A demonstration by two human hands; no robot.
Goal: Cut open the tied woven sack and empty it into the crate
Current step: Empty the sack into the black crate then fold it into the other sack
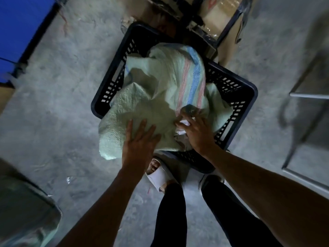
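Note:
A pale green woven sack [156, 97] with pink and blue stripes lies slumped in a black slotted plastic crate [238, 90] on the concrete floor. Its near end hangs over the crate's front rim. My left hand [138, 141] rests flat on the sack's near part, fingers spread. My right hand [197, 129] is at the sack's near right side, where white and brownish items [181, 132] show beside the fingers; whether it grips anything I cannot tell. The view is blurred.
Cardboard boxes [219, 13] and a dark frame stand behind the crate. A metal-framed rack [309, 93] is at the right. Another woven sack [23, 211] lies at the lower left. My feet in white slippers [160, 175] stand just before the crate.

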